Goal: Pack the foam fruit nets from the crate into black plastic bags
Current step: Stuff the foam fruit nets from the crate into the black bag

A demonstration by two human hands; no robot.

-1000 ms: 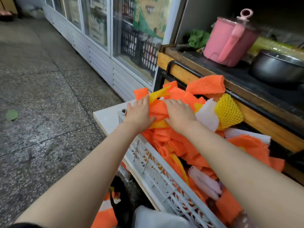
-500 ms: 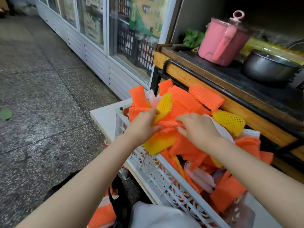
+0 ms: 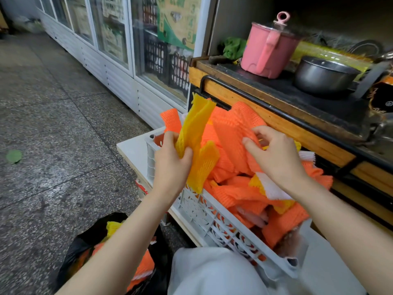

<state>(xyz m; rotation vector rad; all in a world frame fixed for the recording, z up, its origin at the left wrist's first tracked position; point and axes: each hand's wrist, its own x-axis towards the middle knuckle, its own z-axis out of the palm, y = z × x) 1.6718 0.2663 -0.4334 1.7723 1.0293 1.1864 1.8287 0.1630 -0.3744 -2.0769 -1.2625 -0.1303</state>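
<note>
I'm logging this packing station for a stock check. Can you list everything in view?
foam nets: many, mostly orange, some yellow and white, heaped in crate
yellow net: at least one, yellow, held above crate's left end
crate: one, white, on board
board: one, white, under crate
black bag: one, black, floor lower left, nets inside
pot: one, pink, on counter
pan: one, grey, right of pot
cloth: one, green, left of pot
left grip: one, grips yellow net
right grip: one, pinches orange foam nets
</note>
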